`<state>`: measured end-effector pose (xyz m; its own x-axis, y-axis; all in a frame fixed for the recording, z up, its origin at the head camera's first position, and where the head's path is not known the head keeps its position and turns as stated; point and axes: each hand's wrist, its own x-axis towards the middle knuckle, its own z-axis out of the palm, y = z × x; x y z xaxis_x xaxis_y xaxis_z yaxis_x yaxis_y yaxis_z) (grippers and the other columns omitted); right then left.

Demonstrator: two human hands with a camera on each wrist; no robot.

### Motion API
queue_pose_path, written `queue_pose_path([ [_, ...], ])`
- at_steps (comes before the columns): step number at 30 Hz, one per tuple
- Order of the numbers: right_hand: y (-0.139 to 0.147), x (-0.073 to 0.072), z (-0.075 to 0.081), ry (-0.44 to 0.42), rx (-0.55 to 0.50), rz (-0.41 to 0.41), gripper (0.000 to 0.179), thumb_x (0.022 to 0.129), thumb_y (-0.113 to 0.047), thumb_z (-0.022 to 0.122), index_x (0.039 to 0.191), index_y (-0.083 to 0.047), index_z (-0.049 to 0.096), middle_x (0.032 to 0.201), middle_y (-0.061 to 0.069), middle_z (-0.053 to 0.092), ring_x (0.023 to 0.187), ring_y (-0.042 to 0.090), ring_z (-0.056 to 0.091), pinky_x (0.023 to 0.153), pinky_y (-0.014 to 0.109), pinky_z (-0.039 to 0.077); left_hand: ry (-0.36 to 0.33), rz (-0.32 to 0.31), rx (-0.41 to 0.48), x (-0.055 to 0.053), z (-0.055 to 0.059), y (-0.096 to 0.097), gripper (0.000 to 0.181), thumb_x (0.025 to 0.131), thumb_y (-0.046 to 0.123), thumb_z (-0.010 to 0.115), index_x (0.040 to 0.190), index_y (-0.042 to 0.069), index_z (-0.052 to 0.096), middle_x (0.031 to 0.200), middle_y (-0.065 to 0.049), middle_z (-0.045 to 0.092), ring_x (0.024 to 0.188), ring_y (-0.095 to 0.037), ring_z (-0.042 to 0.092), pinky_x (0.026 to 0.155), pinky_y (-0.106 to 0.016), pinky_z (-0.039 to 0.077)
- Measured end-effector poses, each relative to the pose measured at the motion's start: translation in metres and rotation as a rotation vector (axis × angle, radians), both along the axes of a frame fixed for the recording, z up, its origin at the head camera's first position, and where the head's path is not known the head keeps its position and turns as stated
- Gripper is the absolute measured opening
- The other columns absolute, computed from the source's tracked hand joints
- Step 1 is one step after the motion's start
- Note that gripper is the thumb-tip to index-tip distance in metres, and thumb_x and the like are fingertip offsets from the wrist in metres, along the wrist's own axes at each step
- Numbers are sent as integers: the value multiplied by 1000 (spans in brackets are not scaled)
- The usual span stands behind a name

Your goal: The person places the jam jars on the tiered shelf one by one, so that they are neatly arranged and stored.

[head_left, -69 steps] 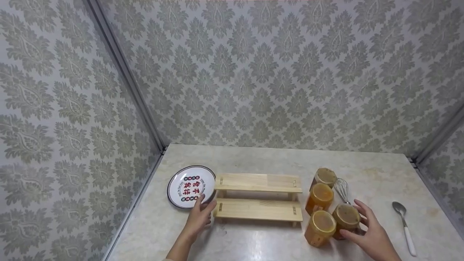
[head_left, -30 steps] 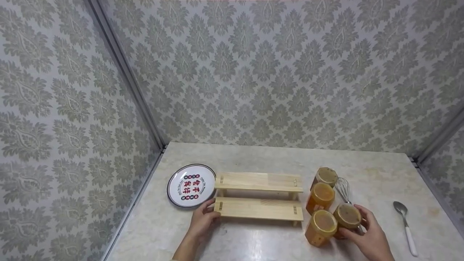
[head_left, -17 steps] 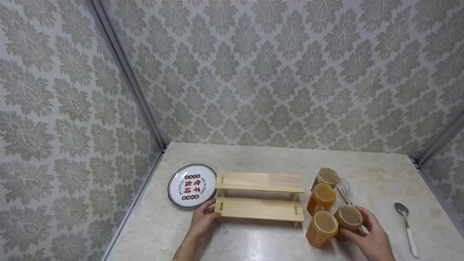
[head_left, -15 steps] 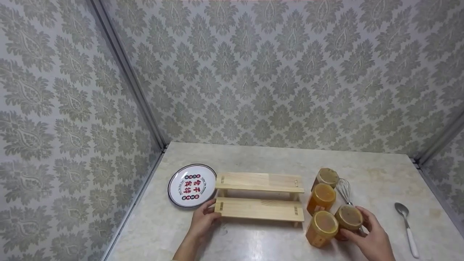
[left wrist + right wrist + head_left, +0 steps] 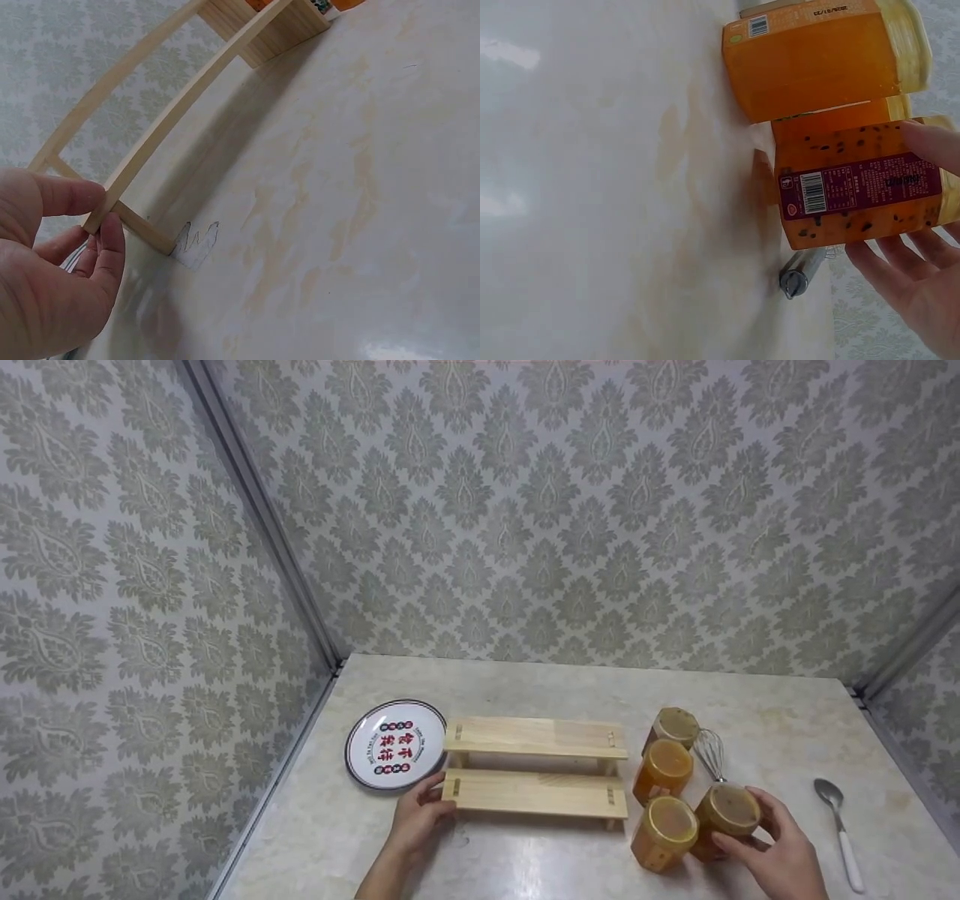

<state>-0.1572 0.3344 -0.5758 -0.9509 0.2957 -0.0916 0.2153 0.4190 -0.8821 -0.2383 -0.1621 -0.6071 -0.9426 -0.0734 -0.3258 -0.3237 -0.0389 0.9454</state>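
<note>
My right hand (image 5: 784,851) grips a hexagonal jar (image 5: 726,814) of amber preserve, thumb on one side and fingers on the other. Dark seeds and a purple label show on this jar (image 5: 862,184) in the right wrist view, its base close over the table. Beside it stands a lighter orange jar (image 5: 664,832); two more, an orange jar (image 5: 664,769) and a darker jar (image 5: 673,729), stand behind. My left hand (image 5: 415,819) pinches the left end of the lower board of a two-tier wooden rack (image 5: 536,793), thumb and fingertips on the board (image 5: 161,139) in the left wrist view.
A white plate (image 5: 365,742) with red lettering lies left of the rack. Behind the gripped jar lies a whisk (image 5: 711,754), its handle end (image 5: 795,280) below the jar in the right wrist view. A white-handled spoon (image 5: 844,840) lies at the far right.
My left hand has moved from the plate's edge to the rack's lower board. My right hand has closed on the seeded jar and shifted it slightly right, away from the front orange jar.
</note>
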Motion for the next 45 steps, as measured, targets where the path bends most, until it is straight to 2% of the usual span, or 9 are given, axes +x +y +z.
queue_pose_path([
  [8, 8, 3, 17, 69, 85, -6, 107, 78, -33, 92, 158, 1, 30, 149, 29, 46, 133, 46, 48, 82, 30, 62, 16, 7, -7, 1, 0, 0, 75, 81, -7, 69, 152, -7, 43, 139, -27, 56, 120, -32, 62, 97, -40, 57],
  [13, 11, 4, 33, 120, 129, -2, 103, 79, -33, 91, 157, 1, 33, 145, 28, 50, 129, 44, 51, 80, 30, 63, -3, 9, -31, 0, 2, 1, 74, 82, -6, 69, 152, -6, 44, 139, -25, 55, 123, -33, 60, 99, -40, 56],
  [19, 13, 7, 55, 102, 151, -26, 106, 79, -38, 90, 159, -1, 31, 147, 28, 48, 130, 46, 50, 78, 23, 61, 9, 2, -40, -2, 1, 2, 73, 82, -7, 68, 152, -6, 45, 143, -25, 54, 126, -34, 57, 100, -40, 55],
  [27, 13, 4, 79, 108, 177, 15, 108, 81, -38, 89, 160, 2, 28, 151, 30, 43, 134, 50, 46, 79, 32, 63, 8, 18, -34, -1, -1, 2, 72, 82, -8, 68, 151, -7, 46, 139, -24, 55, 123, -34, 58, 98, -38, 57],
  [35, 7, -2, 96, 185, 155, 56, 102, 82, -30, 90, 159, 0, 30, 151, 28, 44, 135, 53, 44, 76, 14, 58, 38, 9, -22, 0, -3, 1, 72, 82, -8, 68, 150, -10, 44, 136, -25, 55, 119, -33, 58, 96, -38, 57],
  [45, -12, -18, 115, 295, 168, 116, 96, 84, -26, 88, 159, -2, 34, 148, 25, 48, 134, 50, 48, 77, 9, 54, 50, 31, -46, 1, -3, 2, 73, 79, -9, 68, 149, -8, 48, 134, -23, 56, 121, -32, 56, 100, -37, 55],
])
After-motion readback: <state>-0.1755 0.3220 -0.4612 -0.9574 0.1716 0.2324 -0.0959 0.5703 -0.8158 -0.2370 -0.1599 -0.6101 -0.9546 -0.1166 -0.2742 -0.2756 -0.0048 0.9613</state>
